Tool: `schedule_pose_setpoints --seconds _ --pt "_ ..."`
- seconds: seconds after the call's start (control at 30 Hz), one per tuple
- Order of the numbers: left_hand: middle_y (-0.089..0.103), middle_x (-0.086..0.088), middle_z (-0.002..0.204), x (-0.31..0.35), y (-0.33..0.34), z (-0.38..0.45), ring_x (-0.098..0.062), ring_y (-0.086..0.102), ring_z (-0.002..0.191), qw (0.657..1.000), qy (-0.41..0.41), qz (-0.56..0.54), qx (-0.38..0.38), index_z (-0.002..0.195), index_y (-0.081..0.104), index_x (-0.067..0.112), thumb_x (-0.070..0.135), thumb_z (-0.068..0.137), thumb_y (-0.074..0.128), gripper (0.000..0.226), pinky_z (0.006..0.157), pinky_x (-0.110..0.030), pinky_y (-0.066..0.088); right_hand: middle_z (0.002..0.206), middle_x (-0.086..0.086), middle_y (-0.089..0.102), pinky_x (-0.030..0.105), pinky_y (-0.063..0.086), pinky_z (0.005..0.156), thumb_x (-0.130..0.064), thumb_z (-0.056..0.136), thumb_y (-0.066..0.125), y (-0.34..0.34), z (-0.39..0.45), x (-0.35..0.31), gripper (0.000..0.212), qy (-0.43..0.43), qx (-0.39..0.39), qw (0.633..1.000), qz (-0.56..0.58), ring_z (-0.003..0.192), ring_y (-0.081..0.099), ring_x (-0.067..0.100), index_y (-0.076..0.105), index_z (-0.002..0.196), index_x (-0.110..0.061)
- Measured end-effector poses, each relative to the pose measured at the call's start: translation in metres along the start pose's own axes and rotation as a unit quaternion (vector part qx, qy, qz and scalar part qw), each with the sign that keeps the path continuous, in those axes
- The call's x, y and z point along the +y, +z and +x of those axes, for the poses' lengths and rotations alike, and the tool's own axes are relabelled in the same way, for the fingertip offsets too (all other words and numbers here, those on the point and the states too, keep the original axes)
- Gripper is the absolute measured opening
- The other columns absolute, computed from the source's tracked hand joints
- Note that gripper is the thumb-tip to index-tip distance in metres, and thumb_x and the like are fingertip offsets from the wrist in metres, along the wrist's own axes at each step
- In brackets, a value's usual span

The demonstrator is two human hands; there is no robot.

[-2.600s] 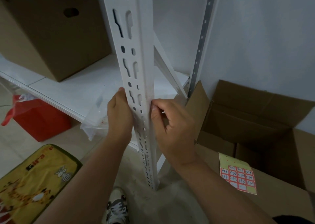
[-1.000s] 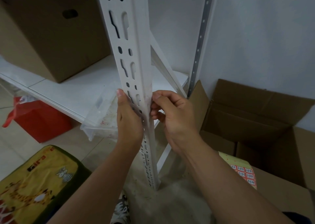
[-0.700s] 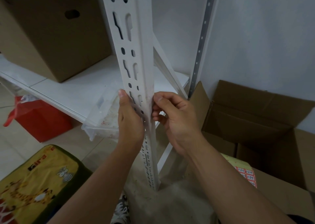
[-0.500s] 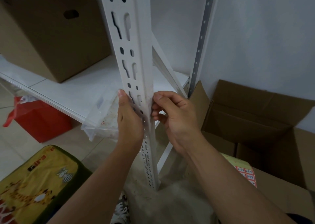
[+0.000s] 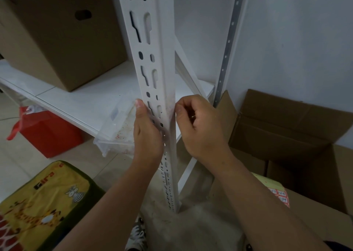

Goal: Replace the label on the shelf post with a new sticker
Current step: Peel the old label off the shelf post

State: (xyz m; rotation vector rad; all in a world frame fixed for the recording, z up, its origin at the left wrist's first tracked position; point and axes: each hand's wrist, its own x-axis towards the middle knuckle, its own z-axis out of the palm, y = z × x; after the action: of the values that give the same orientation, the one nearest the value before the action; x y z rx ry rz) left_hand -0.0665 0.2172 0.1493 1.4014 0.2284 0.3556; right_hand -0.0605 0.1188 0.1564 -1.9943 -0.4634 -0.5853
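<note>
From the head camera, the left hand (image 5: 148,136) lies flat along the slotted face of the white shelf post (image 5: 152,63), fingers straight, bracing it, while the right hand (image 5: 198,128) has curled tighter than a few seconds ago, thumb and fingertips picking at the post's smudged corner edge. I judge the old label is nearly scraped off. The new sticker sheet (image 5: 277,191) waits untouched on the cardboard box (image 5: 309,222), half hidden by the right forearm.

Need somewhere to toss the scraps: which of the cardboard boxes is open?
The cardboard box on the floor right of the shelf post, flaps up. The box on the shelf has an oval hand hole.
</note>
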Motion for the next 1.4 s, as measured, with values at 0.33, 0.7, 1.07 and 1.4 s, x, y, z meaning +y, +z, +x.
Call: schedule_pose_setpoints --seconds 0.33,0.7,1.07,1.4 --pt "0.061 0.019 0.078 -0.002 -0.002 -0.001 0.019 0.058 0.069 0.998 0.047 0.036 0.036 0.091 0.05 0.037 0.045 0.104 0.019 0.035 0.067 -0.007 0.044 0.074 -0.004 0.058 0.018 0.052 0.066 -0.013 0.099 0.047 -0.017 0.004 -0.007 0.016 0.139 -0.054 0.962 0.229 0.066 0.056 0.006 0.061 0.094 -0.018" --pt "0.055 -0.009 0.095 0.004 0.003 -0.029 -0.019 0.05 0.089 0.828 0.508 0.23 0.063 0.106 0.056 0.0 0.02 0.095 0.048 0.024 0.082 -0.018 0.038 0.079 0.012 0.064 0.031 0.054 0.074 -0.03 0.085 0.055 -0.04 -0.007 -0.002 0.026 0.156 -0.124 0.919 0.341 0.076 0.062 0.026 0.068 0.095 -0.009" --pt "0.065 0.008 0.09 0.016 0.0 -0.038 -0.007 0.066 0.083 0.886 0.438 0.144 -0.046 0.102 0.06 0.015 0.016 0.093 0.058 0.009 0.074 -0.02 0.055 0.077 0.008 0.066 0.027 0.055 0.065 -0.038 0.079 0.065 -0.044 -0.004 0.001 0.029 0.1 -0.077 0.958 0.257 0.071 0.062 0.024 0.067 0.088 -0.01" --pt "0.054 -0.001 0.078 0.017 -0.015 -0.025 -0.014 0.051 0.067 0.831 0.469 0.279 -0.106 0.092 0.044 0.018 0.019 0.097 0.043 0.005 0.057 -0.028 0.044 0.075 0.007 0.059 0.03 0.05 0.058 -0.049 0.076 0.07 -0.041 0.0 0.007 0.036 0.008 -0.013 0.995 0.095 0.069 0.055 0.022 0.062 0.092 -0.018"
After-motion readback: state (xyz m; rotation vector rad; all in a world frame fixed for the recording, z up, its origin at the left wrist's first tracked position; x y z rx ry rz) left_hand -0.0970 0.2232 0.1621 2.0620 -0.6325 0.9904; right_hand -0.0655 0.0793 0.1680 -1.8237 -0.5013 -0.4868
